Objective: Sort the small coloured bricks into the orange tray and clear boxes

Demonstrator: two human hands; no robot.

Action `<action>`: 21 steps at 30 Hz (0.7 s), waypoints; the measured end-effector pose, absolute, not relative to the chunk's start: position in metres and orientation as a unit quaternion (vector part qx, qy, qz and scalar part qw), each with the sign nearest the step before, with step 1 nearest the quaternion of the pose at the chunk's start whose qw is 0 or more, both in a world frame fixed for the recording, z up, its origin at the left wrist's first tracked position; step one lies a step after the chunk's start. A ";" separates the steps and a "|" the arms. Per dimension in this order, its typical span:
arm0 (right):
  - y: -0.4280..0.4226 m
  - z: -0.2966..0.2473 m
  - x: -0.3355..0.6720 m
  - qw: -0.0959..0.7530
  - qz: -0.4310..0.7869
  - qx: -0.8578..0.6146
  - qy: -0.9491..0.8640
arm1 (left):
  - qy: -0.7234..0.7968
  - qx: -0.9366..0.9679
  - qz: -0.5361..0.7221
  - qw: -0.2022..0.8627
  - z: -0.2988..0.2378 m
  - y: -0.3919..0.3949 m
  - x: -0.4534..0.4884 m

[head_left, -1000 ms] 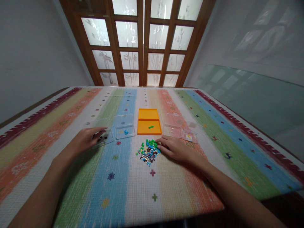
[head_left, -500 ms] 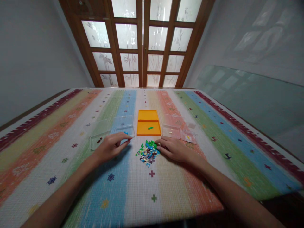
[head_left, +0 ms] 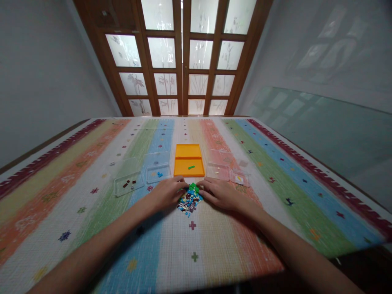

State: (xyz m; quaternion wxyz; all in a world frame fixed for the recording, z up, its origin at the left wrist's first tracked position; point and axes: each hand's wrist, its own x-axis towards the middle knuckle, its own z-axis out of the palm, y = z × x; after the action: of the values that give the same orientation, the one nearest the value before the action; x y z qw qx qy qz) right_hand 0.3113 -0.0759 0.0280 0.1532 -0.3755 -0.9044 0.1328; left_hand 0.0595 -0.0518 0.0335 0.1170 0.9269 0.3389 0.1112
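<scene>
Fingers of the left hand and right hand bend in over opposite sides of a loose pile of small toy bricks. Whether either set is clamped on a brick I cannot tell; the pieces are tiny, and the left fingertips partly cover theirs. The step in hand looks like picking through the pile, around the green bricks between the fingers; the next move would call for a light pinch on one brick, leaving its neighbours undisturbed. Bricks lower in the heap are hidden.

Just beyond the fingers, an open orange case holds a long green brick. Beyond the left fingers lie a transparent box with blue bricks and, farther left, another box with dark brown bricks. Beyond the right fingers, a third box has something pale in it, too small to identify, and a smaller box holds a yellow piece. Their clear lids fade into the striped tablecloth
</scene>
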 end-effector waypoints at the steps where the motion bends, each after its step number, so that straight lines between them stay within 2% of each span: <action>1: -0.076 0.028 0.311 0.154 0.132 -0.375 -0.905 | 0.341 0.927 0.106 0.117 0.034 -0.051 0.060; 16: -0.080 0.032 0.311 0.147 0.124 -0.380 -0.905 | 0.350 0.919 0.089 0.160 0.044 -0.051 0.059; 21: -0.079 0.031 0.312 0.148 0.125 -0.374 -0.907 | 0.335 0.917 0.120 0.182 0.044 -0.049 0.057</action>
State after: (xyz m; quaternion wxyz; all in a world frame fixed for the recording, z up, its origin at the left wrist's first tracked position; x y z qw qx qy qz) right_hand 0.3116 -0.0793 0.0314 0.1480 -0.3742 -0.9069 0.1249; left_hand 0.0569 -0.0489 0.0439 0.1824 0.9165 0.3352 0.1199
